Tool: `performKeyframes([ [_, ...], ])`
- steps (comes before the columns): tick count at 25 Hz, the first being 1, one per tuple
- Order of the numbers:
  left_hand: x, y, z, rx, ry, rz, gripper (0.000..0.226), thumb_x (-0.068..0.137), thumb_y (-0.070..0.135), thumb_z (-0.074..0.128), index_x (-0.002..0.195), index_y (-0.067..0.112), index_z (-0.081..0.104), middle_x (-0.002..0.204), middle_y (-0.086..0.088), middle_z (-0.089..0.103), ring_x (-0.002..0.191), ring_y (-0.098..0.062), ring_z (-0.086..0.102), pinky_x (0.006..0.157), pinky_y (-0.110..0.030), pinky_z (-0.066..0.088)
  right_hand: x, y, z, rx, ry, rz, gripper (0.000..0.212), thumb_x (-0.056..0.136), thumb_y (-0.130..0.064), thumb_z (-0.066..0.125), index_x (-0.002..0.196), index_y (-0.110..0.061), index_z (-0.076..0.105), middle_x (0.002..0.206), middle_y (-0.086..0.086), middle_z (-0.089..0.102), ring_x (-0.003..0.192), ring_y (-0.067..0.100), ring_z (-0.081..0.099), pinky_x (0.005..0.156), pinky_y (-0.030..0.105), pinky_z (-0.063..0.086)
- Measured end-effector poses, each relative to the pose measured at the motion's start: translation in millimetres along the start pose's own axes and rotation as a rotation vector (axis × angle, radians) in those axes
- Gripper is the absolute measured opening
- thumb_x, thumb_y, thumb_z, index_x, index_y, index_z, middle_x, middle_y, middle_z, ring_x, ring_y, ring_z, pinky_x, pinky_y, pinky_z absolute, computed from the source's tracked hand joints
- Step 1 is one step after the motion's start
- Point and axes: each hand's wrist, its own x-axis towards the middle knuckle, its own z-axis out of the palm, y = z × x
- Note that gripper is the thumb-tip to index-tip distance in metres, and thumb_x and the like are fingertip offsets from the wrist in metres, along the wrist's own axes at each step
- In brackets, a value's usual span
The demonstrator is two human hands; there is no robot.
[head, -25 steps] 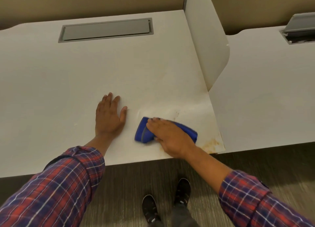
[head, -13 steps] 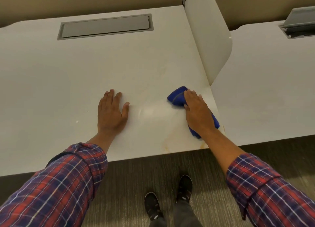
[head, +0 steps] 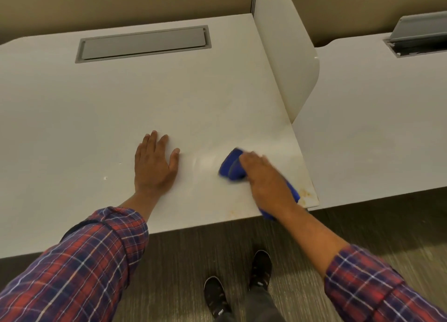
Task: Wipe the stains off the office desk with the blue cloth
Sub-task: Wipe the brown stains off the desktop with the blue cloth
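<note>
my right hand (head: 266,181) has swung the blue cloth (head: 231,168) back again: half a second ago it was up by the foot of the divider panel (head: 285,67), and now it sits lower and further left, near the front of the desk (head: 121,104), about midway between the left hand (head: 154,167) and the right corner. a faint sheen lies on the surface between the two hands, so i judge that patch has been covered.

the yellowish stains (head: 305,193) at the front right corner still show, just beside the cloth's trailing end, and a paler smear runs along the front edge. so the job is not finished, and that corner needs more passes.

the left hand has not shifted. it lies flat on the desk, fingers straight and close together, thumb out, holding nothing.

the right hand lies on top of the cloth and presses it down. hand and cloth are smeared by motion, so i cannot tell whether the fingers curl round the cloth or only lie over it. most of the cloth is hidden under the palm, with one end poking out ahead and the other behind the wrist, over the desk edge.
</note>
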Motion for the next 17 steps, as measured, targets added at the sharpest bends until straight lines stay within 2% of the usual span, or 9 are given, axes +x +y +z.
performKeyframes([
  [2,-0.1,0.2,1.0,0.005,0.003,-0.002,0.063,0.108,0.055,0.035,0.159,0.017,0.039,0.174,-0.013,0.026,0.163,-0.033,0.018,0.133,-0.049,0.014,13.5,16.9,-7.5,0.034,0.116,0.215,0.051,0.103,-0.001,0.044,0.153,-0.01,0.042,0.158,0.009,0.043,0.149,0.026,0.035,0.126,0.033,0.011],
  [4,0.1,0.6,2.2,0.01,0.007,-0.001,0.063,0.108,0.054,0.037,0.158,0.016,0.039,0.173,-0.014,0.027,0.163,-0.033,0.019,0.133,-0.049,0.014,16.8,13.6,-1.5,0.052,0.161,0.285,0.051,0.104,-0.008,0.048,0.154,-0.01,0.038,0.161,0.01,0.039,0.151,0.027,0.032,0.122,0.03,0.013],
  [5,0.2,1.0,2.9,0.01,0.01,0.001,0.063,0.108,0.054,0.037,0.158,0.016,0.039,0.173,-0.015,0.028,0.162,-0.034,0.019,0.133,-0.049,0.014,14.3,5.4,4.5,0.04,0.159,0.256,0.052,0.104,-0.008,0.05,0.154,-0.009,0.038,0.16,0.011,0.04,0.15,0.027,0.033,0.122,0.03,0.014],
  [9,0.8,-1.0,3.9,0.009,0.009,0.011,0.067,0.107,0.058,0.037,0.158,0.015,0.039,0.172,-0.017,0.029,0.162,-0.036,0.021,0.132,-0.051,0.016,-11.6,-55.1,38.2,-0.019,0.068,-0.056,0.059,0.095,-0.001,0.057,0.151,-0.002,0.042,0.156,0.017,0.045,0.145,0.032,0.041,0.123,0.038,0.013],
  [11,2.1,-1.7,3.8,0.002,0.007,0.018,0.07,0.105,0.059,0.034,0.158,0.014,0.039,0.172,-0.018,0.029,0.161,-0.037,0.021,0.131,-0.052,0.017,-23.3,-83.3,54.8,-0.042,0.031,-0.153,0.064,0.092,-0.005,0.056,0.153,-0.006,0.039,0.158,0.014,0.043,0.148,0.028,0.037,0.124,0.035,0.01],
  [14,2.9,-5.3,6.4,-0.003,0.013,0.025,0.071,0.104,0.062,0.03,0.157,0.015,0.039,0.171,-0.019,0.029,0.161,-0.037,0.022,0.131,-0.052,0.017,-35.3,-101.6,67.9,-0.063,-0.027,-0.219,0.067,0.093,-0.01,0.051,0.157,-0.013,0.033,0.163,0.008,0.035,0.152,0.022,0.027,0.124,0.03,-0.001],
  [17,2.8,-8.4,8.4,-0.006,0.029,0.055,0.069,0.104,0.062,0.029,0.155,0.015,0.041,0.17,-0.019,0.032,0.16,-0.038,0.024,0.13,-0.053,0.019,-45.8,-79.6,57.6,-0.096,0.002,-0.181,0.07,0.09,-0.006,0.051,0.157,-0.012,0.031,0.163,0.01,0.036,0.152,0.024,0.029,0.126,0.037,0.009],
])
